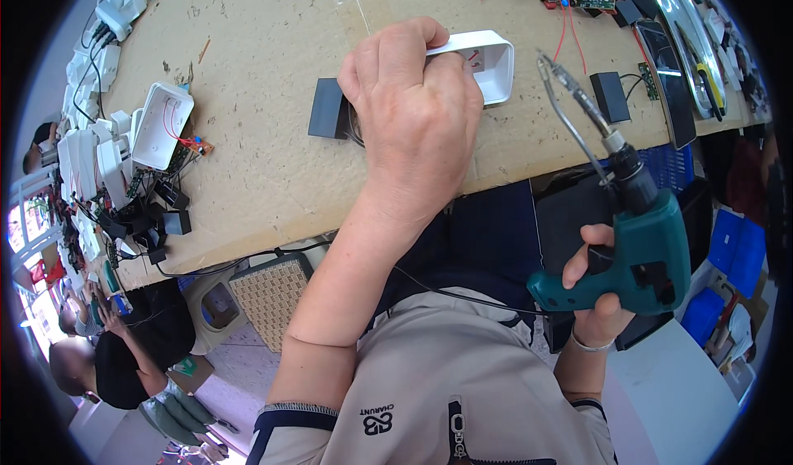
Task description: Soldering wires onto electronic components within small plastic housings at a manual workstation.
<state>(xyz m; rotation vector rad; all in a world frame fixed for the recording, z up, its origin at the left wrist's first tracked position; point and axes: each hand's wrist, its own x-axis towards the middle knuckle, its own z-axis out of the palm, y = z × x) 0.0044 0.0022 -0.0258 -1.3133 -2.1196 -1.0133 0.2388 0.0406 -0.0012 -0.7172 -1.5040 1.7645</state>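
My left hand (421, 102) is closed on the near-left side of a white plastic box (497, 68), its fingers curled over the rim and partly hidden. Inside the open box a bit of red wire shows. Just left of this hand lies a black rectangular block (327, 108) with a dark cable running under the hand. My right hand (599, 308) grips a green pistol-shaped soldering gun (652, 250) by its handle, off the table's near edge. Its metal tip and a thin curved feed tube point up and left, to the right of the white box and apart from it.
A second white box (161, 126) with red wires and a small board lies at left, beside piled white housings (83, 163) and black blocks. At right are a black block (610, 97), a phone-like slab (667, 85) and yellow-black pliers (709, 85). Other people sit at far left.
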